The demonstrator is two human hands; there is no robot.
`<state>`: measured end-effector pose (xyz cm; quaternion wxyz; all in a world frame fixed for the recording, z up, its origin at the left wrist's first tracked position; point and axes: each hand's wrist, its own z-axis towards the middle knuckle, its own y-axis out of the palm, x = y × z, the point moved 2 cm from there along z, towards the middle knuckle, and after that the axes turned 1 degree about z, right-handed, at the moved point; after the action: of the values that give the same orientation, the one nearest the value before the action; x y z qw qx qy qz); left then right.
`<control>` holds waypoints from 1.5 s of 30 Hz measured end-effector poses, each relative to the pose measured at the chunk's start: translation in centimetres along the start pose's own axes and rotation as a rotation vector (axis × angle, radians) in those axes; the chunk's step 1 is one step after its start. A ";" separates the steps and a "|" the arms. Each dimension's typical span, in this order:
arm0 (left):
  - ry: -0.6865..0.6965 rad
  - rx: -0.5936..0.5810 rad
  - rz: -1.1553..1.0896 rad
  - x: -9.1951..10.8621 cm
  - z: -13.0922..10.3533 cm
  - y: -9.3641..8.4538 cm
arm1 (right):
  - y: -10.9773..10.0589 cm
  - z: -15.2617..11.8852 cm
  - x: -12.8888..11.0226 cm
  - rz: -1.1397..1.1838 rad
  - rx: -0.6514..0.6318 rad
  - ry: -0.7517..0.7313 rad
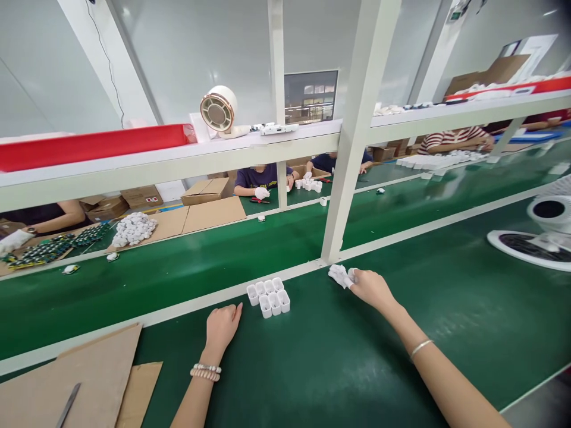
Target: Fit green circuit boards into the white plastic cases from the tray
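Note:
My right hand (372, 288) is closed on one end of a crumpled white cloth glove (339, 276), at the foot of the white post. The glove lies against the green table surface (312, 368). My left hand (223, 327) rests on the table with its fingers curled under and its thumb along the side; I see nothing in it. Just to the right of that hand, apart from it, stands a group of several small white open-topped plastic housings (275, 302), set close together in two rows.
Cardboard sheets (98, 368) with a metal blade (69, 404) lie at left. A white post (352, 137) rises ahead, beside a green conveyor belt (191, 258) carrying small parts. A white fan (548, 220) stands at right. Co-workers sit across, near a white pile (134, 229) and circuit boards (57, 246).

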<state>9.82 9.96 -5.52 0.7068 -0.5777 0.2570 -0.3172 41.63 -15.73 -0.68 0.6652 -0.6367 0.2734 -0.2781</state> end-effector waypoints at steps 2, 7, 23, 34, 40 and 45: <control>-0.001 0.001 -0.002 0.0 0.0 0.0 | 0.0 0.0 0.2 -0.006 -0.013 0.003; -0.002 0.004 -0.003 0.0 -0.1 0.0 | 0.9 0.4 0.6 -0.034 -0.090 0.010; 0.005 0.012 -0.001 0.1 0.0 -0.2 | 1.0 0.1 -0.1 -0.090 -0.101 -0.047; 0.009 0.004 -0.016 0.1 0.0 0.0 | -0.1 -0.6 0.1 0.001 -0.063 -0.065; 0.007 0.005 -0.021 0.0 -0.1 0.0 | -0.4 -0.7 0.8 0.045 -0.032 -0.015; 0.008 0.006 -0.018 0.0 -0.1 0.0 | -0.2 -0.3 0.9 0.073 -0.003 0.013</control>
<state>9.75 9.88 -5.52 0.7045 -0.5768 0.2536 -0.3265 42.04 -16.60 -0.51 0.6721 -0.6256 0.3011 -0.2574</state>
